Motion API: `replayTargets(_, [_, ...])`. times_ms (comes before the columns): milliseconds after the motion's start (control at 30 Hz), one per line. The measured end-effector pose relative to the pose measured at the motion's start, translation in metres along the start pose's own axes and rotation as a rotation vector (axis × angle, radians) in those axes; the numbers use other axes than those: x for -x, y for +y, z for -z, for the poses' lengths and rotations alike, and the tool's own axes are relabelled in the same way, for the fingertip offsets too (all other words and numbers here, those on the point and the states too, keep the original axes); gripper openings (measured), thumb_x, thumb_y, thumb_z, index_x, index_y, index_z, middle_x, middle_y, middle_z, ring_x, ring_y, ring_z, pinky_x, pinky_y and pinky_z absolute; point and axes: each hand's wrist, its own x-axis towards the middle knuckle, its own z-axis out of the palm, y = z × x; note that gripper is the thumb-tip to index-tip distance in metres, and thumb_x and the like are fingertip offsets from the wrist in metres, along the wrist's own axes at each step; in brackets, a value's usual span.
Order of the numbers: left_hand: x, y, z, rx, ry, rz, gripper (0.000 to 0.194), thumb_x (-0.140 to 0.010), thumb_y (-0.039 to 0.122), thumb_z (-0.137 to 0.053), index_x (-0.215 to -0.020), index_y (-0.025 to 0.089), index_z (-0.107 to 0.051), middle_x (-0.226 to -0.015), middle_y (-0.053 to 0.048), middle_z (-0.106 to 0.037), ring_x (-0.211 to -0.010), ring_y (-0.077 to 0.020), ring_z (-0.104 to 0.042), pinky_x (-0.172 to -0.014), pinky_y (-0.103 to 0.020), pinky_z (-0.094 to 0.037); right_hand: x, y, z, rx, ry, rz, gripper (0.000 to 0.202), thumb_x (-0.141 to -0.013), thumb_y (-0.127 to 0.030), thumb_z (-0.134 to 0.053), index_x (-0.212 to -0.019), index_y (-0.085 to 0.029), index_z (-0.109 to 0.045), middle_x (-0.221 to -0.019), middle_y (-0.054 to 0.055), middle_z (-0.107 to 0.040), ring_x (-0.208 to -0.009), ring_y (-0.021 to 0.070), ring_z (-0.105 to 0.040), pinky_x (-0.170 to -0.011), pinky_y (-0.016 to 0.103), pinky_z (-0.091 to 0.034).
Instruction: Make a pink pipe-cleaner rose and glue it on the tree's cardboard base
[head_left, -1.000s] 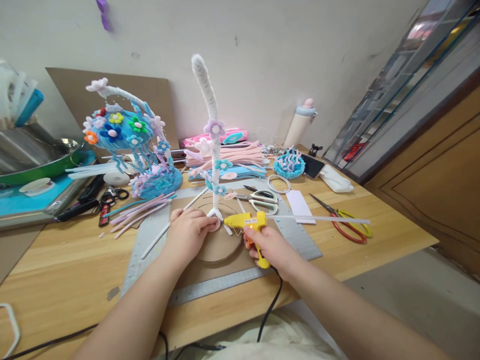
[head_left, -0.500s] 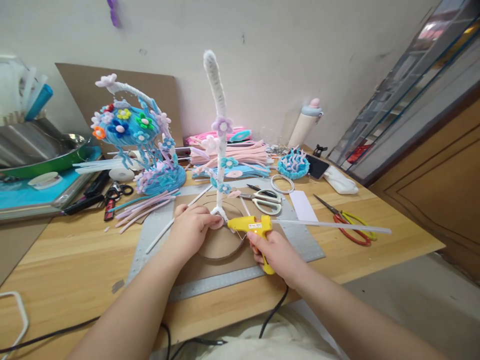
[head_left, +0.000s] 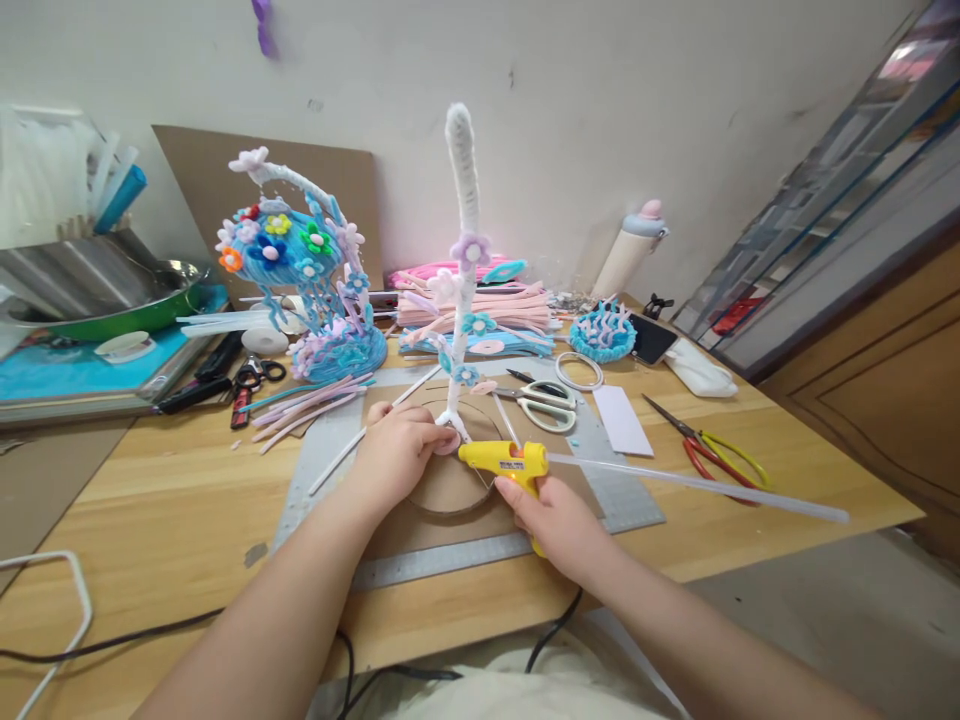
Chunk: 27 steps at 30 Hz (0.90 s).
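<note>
My left hand point(head_left: 401, 448) pinches a small pink fuzzy disc point(head_left: 448, 441) at the foot of a white fuzzy stem point(head_left: 466, 290). The stem stands upright, with purple, pink and blue flowers along it and a curved top. Around its foot lies a round cardboard piece point(head_left: 450, 497). My right hand point(head_left: 559, 520) is wrapped round the handle of a yellow glue gun point(head_left: 504, 458). The gun's nozzle points left, close beside the disc; whether it touches cannot be told. A long clear glue stick point(head_left: 697, 484) sticks out of the gun's back.
Pale-handled scissors point(head_left: 547, 405) lie behind the gun, and red-and-yellow-handled pliers-like shears point(head_left: 712, 455) to the right. A finished blue flowered piece point(head_left: 277, 255) stands at left. Bundles of pipe cleaners point(head_left: 480, 308) fill the back. A black cord point(head_left: 555, 632) hangs at the front edge.
The whole view has shifted, so things appear farther right. The glue gun has tilted, its glue stick's far end now lower. Both hands keep their holds by the stem's foot.
</note>
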Motion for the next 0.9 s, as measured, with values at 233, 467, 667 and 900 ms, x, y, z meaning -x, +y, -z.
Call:
replayTargets(233, [0.001,0.0,0.001,0.01,0.001,0.004,0.026,-0.089,0.019,-0.053,-0.082,0.033,-0.074,-0.073,0.002,-0.067,-0.082,-0.0158,-0.058,-0.075,-0.036,-0.024,0.001,-0.002,0.002,0.185,-0.046,0.137,0.039,-0.088,-0.042,-0.048,-0.118,-0.021,-0.061,-0.119,0.008,-0.065,-0.112,0.0264,-0.058,-0.098,0.04,-0.042])
replayTargets(467, [0.001,0.003,0.002,0.011,-0.007,0.01,0.025,-0.091,0.023,-0.052,-0.085,0.033,-0.074,-0.075,0.002,-0.067,-0.083,-0.016,-0.057,-0.076,-0.037,-0.025,0.004,-0.003,0.007,0.184,-0.026,0.137,0.034,-0.087,-0.042,-0.052,-0.113,-0.024,-0.066,-0.109,0.006,-0.07,-0.106,0.0291,-0.06,-0.092,0.04,-0.045])
replayTargets(667, [0.002,0.006,0.004,0.012,-0.02,0.017,0.024,-0.09,0.021,-0.052,-0.084,0.032,-0.073,-0.076,0.001,-0.067,-0.085,-0.0175,-0.057,-0.077,-0.037,-0.025,0.002,0.003,0.008,-0.065,0.038,0.051,0.03,-0.078,-0.045,-0.063,-0.097,-0.022,-0.068,-0.092,0.007,-0.07,-0.09,0.0264,-0.062,-0.08,0.036,-0.047])
replayTargets(900, [0.001,0.007,0.003,0.009,-0.014,0.038,0.018,-0.09,0.028,-0.056,-0.085,0.032,-0.074,-0.079,0.001,-0.069,-0.085,-0.0174,-0.058,-0.077,-0.037,-0.024,-0.002,0.013,0.007,-0.26,-0.01,-0.122,0.039,-0.076,-0.056,-0.061,-0.076,-0.017,-0.057,-0.053,-0.005,-0.046,-0.043,0.0085,-0.037,-0.041,0.022,-0.027])
